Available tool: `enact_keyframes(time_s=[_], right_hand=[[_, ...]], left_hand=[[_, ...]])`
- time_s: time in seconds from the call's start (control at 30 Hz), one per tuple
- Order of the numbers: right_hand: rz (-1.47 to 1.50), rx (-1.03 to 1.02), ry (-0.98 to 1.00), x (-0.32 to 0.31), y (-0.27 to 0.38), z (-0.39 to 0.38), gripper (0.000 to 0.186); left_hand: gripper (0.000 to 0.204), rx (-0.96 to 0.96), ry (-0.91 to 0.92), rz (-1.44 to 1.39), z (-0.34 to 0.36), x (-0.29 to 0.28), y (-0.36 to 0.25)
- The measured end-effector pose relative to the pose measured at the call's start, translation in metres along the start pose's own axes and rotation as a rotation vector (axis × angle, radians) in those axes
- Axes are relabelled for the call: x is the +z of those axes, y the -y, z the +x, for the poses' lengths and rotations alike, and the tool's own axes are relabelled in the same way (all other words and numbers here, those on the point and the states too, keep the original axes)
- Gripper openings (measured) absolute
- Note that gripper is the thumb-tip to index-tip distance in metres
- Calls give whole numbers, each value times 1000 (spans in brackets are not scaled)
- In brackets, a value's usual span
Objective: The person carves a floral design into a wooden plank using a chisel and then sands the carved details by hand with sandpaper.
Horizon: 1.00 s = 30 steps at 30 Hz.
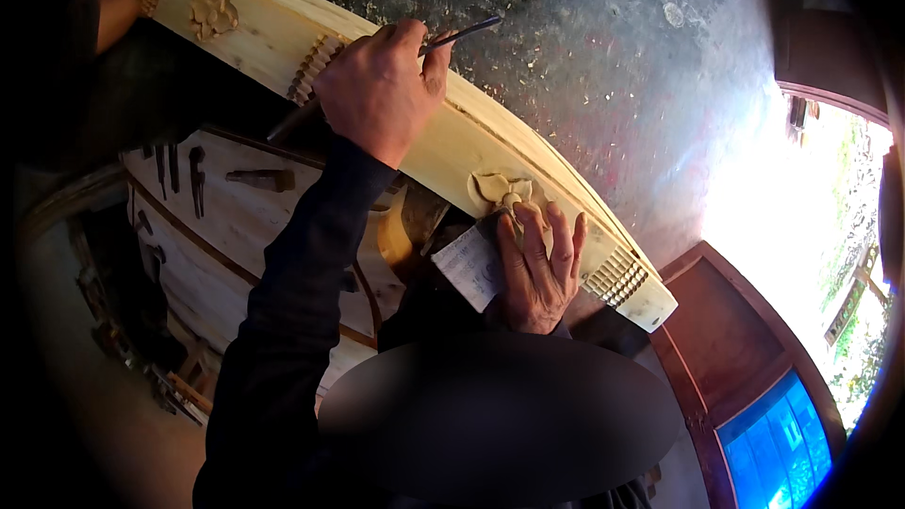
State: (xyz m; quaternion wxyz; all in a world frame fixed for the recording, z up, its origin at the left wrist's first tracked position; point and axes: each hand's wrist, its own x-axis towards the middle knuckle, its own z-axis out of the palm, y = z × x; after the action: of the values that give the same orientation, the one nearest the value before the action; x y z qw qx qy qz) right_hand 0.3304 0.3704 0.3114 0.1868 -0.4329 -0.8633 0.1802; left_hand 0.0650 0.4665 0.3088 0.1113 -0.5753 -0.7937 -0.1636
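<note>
A long pale wooden beam [429,146] runs slantwise from upper left to lower right, carved with flowers and rows of small scalloped knobs. Over its middle my left hand [382,80] is closed around a carving chisel; the thin dark blade [467,31] points up and right, and the handle [294,121] sticks out at lower left. My right hand [539,273] lies with fingers stretched out, fingertips on a carved flower [498,187] near the beam's right end. A grey-white sheet [469,264] rests against this hand. Its thumb is hidden, so I cannot tell whether it grips the sheet.
Behind the beam, wood chips dot a dark floor [566,66]. Below left, a pale board [212,217] bears several dark hand tools, near a curved yellowish object [403,236]. A red-brown door panel [721,330] with a blue pane stands at right, beside a bright opening.
</note>
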Motion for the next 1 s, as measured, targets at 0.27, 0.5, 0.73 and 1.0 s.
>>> enact_keyframes(time_s=[0.27, 0.5, 0.73, 1.0], right_hand=[[-23, 15, -26, 3, 5, 1, 39], [4, 19, -25, 0, 7, 4, 39], [-9, 38, 3, -1, 6, -1, 38], [-19, 11, -20, 3, 5, 3, 35]], left_hand=[[33, 26, -30, -26, -1, 5, 2], [32, 10, -16, -19, 0, 2, 1], [26, 3, 21, 46, -2, 3, 1], [34, 14, -32, -5, 1, 2, 2]])
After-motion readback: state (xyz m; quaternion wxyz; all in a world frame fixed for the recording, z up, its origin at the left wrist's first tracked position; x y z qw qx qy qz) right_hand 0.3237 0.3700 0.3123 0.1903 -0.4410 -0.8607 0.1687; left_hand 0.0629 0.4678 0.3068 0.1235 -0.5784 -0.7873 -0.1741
